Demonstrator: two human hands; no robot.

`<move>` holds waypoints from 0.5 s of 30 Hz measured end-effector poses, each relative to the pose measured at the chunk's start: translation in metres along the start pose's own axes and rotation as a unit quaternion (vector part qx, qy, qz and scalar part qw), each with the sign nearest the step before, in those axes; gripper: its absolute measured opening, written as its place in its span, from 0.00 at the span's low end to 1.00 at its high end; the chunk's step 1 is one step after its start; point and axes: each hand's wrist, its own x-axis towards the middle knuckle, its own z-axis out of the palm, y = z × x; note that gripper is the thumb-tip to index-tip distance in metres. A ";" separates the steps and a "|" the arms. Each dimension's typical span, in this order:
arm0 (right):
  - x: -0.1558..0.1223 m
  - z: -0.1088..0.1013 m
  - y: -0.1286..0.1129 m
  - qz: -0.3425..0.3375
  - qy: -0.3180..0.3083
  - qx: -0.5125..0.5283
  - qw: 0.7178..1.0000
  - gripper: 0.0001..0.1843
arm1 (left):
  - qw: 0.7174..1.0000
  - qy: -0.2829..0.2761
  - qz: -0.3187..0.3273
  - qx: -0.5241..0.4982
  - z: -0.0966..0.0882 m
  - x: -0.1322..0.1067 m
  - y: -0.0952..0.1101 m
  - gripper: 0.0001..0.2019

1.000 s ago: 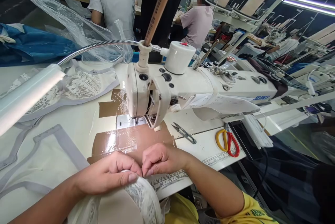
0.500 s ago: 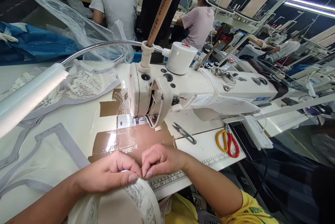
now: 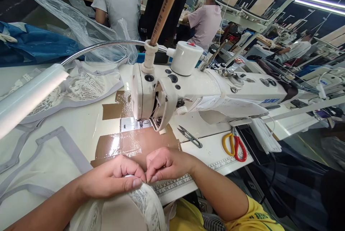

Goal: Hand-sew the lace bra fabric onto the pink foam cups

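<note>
My left hand (image 3: 113,179) and my right hand (image 3: 165,162) meet at the near edge of the sewing table, fingers curled and thumbs pinched together on the edge of a white lace fabric piece (image 3: 144,204) that hangs over my lap. Just beyond them lies a shiny brown taped patch (image 3: 129,144) in front of the needle area of a white sewing machine (image 3: 188,87). A printed ruler strip (image 3: 178,182) runs along the table edge under my right hand.
Thread snips (image 3: 190,137) and red-and-yellow scissors (image 3: 234,146) lie right of the machine. White pieces with grey binding (image 3: 51,152) and lace pieces (image 3: 81,89) cover the left table. A gooseneck lamp (image 3: 27,96) reaches in from the left. Other people sit at machines behind.
</note>
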 end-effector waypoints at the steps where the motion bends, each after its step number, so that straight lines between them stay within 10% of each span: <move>1: -0.001 -0.001 0.000 -0.002 -0.004 0.000 1.000 0.26 | 1.000 0.000 -0.001 0.001 0.000 0.000 0.000 0.18; 15: 0.002 0.001 -0.006 -0.027 0.016 0.002 1.000 0.23 | 1.000 -0.001 -0.011 -0.002 0.000 0.000 0.001 0.18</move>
